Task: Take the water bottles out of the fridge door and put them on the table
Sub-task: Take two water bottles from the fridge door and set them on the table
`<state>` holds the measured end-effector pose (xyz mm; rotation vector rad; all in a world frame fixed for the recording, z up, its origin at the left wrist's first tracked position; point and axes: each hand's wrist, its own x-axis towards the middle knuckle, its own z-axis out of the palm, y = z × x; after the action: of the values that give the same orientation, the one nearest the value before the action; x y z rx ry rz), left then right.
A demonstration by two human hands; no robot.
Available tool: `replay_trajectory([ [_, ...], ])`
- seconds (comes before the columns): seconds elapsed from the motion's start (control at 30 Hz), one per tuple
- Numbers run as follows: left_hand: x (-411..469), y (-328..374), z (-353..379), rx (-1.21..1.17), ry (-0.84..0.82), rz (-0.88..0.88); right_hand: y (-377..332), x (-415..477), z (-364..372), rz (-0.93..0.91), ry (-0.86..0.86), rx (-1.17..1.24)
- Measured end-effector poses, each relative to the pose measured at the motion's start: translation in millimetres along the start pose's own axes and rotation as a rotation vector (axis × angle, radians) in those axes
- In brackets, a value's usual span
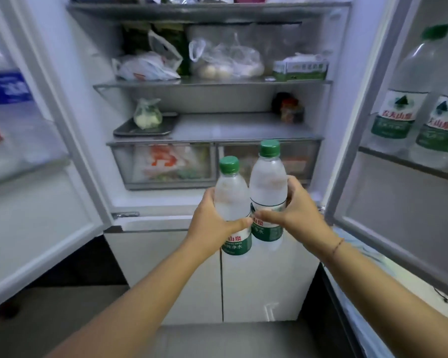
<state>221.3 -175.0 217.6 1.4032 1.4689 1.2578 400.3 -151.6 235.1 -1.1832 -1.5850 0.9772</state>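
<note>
Now left hand [212,218] wrapped around one green-capped water bottle [230,195], right hand [292,208] gripping a second bottle [268,182], both upright, touching, before the open fridge [217,125], two more bottles [398,99] in the right door.

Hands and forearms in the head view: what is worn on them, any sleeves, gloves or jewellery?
Both forearms are bare up to the frame edge, with no sleeves in view. The left hand and right hand wear no gloves, and no rings show. The only item worn is a thin reddish-brown string bracelet around the right wrist. The left wrist is bare.
</note>
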Motion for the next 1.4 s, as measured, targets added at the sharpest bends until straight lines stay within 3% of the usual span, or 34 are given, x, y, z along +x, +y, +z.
replay_trajectory([
  [0.33,-121.1,-49.1,-172.6,0.153,0.371,-0.149,-48.1,-60.6,176.2,-0.066,-0.438,0.087],
  [0.7,-282.5,-103.7,-359.9,0.228,0.679,-0.217,-120.5,-176.6,374.2,-0.167,-0.694,0.11],
  [1.07,-388.8,-151.2,-542.2,0.274,0.794,-0.285,-180.3,-263.5,562.5,-0.158,-0.768,0.197],
  [1.4,-379.7,-196.1,-658.1,0.2,0.952,-0.299,-203.5,-237.9,710.3,-0.133,-0.783,0.221],
])
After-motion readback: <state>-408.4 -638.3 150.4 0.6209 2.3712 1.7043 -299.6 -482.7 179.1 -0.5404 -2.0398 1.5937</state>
